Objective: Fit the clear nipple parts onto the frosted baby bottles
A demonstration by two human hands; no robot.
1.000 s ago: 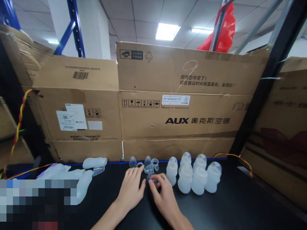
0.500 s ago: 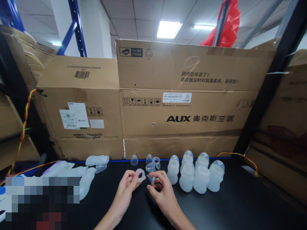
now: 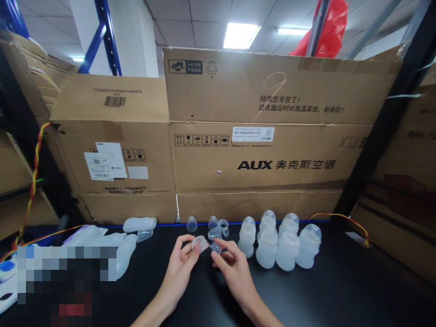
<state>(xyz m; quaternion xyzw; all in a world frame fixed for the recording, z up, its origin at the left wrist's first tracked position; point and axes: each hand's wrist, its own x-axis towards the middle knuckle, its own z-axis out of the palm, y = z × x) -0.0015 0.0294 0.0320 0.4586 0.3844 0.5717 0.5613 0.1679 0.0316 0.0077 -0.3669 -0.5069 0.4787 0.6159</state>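
My left hand (image 3: 182,262) pinches a whitish translucent bottle collar ring (image 3: 199,243) between thumb and fingers. Close beside it, my right hand (image 3: 235,265) has its thumb and fingertips closed on a clear bottle teat (image 3: 215,247). The narrow end of the teat points toward the ring; whether they touch I cannot tell. Just behind my hands, a few clear caps and rings (image 3: 214,233) lie together, with a single clear cap (image 3: 192,223) standing to their left. Several frosted baby bottles (image 3: 266,250) with clear caps stand upright to the right of my right hand.
Loose frosted bottle bodies (image 3: 125,256) lie in a pile on the left, one near a clear cap. Tall cardboard sheets (image 3: 204,181) close off the back of the black table (image 3: 327,295). Dark rack posts (image 3: 371,136) rise at both sides. A blurred-out patch covers the lower left.
The collar ring has turned in my left hand, so its opening no longer faces me. My right hand has brought the teat up closer to it. The view has shifted slightly.
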